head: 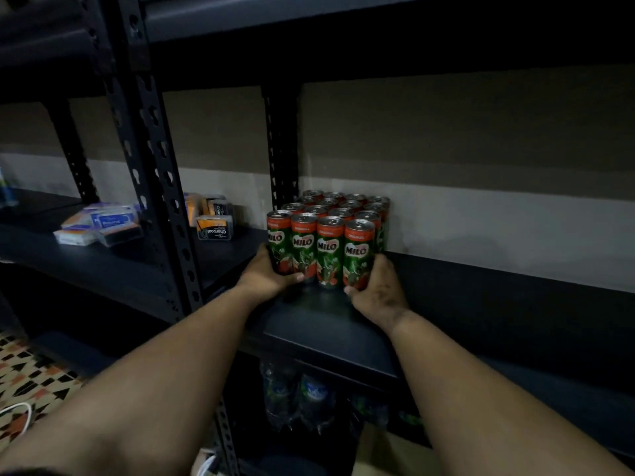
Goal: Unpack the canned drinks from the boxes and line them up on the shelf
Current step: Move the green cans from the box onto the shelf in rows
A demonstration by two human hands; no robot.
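Several green and red Milo cans stand in tight rows on the dark metal shelf, pushed into its back left corner against the wall. My left hand cups the bottom of the front row's leftmost can, thumb lying across the front. My right hand presses against the bottom of the front row's rightmost can. Both hands bracket the front row from either side. No box is visible.
A perforated upright post separates this bay from the left shelf, which holds small packets and charcoal-labelled boxes. Water bottles stand on the level below. The shelf stretches bare to the right. Patterned floor lies lower left.
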